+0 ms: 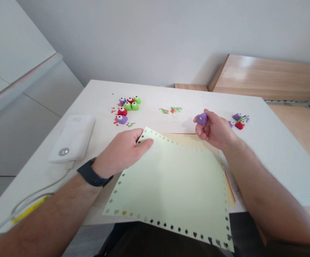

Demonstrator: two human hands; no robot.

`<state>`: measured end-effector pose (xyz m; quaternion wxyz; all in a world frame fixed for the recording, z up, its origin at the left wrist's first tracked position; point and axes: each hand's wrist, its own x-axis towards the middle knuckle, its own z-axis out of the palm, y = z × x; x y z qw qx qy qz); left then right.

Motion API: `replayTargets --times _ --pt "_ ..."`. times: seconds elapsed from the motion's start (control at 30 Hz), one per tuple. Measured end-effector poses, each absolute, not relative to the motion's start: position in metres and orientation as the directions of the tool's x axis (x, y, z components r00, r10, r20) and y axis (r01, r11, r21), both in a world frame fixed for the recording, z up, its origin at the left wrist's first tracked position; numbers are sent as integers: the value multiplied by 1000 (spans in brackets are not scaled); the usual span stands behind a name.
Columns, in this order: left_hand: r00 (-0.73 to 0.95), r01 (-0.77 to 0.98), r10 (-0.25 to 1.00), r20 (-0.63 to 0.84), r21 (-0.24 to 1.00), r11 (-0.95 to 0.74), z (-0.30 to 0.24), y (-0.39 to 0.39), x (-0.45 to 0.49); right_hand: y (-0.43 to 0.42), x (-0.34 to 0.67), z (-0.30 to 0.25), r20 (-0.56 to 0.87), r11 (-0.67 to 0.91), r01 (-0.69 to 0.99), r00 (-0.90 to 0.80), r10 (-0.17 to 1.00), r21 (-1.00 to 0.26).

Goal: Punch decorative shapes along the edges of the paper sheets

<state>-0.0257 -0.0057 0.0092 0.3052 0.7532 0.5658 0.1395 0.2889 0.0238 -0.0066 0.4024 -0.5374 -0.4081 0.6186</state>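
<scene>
My left hand grips the top corner of a pale green paper sheet, whose edges are punched with small stars and hearts. Under that sheet lies at least one cream or orange sheet with a red edge. My right hand is raised above the table, holding a purple craft punch between fingers and thumb. Several more craft punches in red, green and purple stand at the far left, and a smaller group sits just right of my right hand.
Red and green paper scraps lie on the white table. A white power bank with a cable sits at the left edge. A black watch is on my left wrist. Wooden furniture stands behind the table.
</scene>
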Motion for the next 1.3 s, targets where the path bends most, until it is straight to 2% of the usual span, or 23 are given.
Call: replayTargets --times 0.1,0.23,0.33,0.5,0.57,0.67,0.93,1.07,1.3 --pt "315 774 940 -130 609 -175 8 -5 -26 24 289 -10 -284 -284 11 -95 954 -959" --pt "323 771 938 -127 610 -183 7 -5 -27 24 286 -21 -23 -28 288 20 1000 -957" --pt "322 770 938 -131 612 -179 6 -5 -27 25 286 -29 132 112 527 0 991 -843" --pt "321 766 939 -127 617 -178 6 -5 -26 30 287 -36 224 210 748 -85 971 -630" --pt "321 767 937 -134 617 -175 7 -5 -25 32 287 -38 258 240 771 -101 961 -590" --pt "326 768 936 -132 614 -181 8 -5 -25 34 285 -40 276 225 770 -66 959 -597" --pt "315 775 941 -122 606 -180 6 -5 -26 30 290 -35 242 188 815 -61 968 -548" --pt "314 776 942 -121 604 -181 8 -6 -26 30 295 -33 221 219 826 -118 968 -520" --pt "308 781 945 -110 596 -186 8 -6 -25 31 297 -32 251 151 774 11 968 -615"
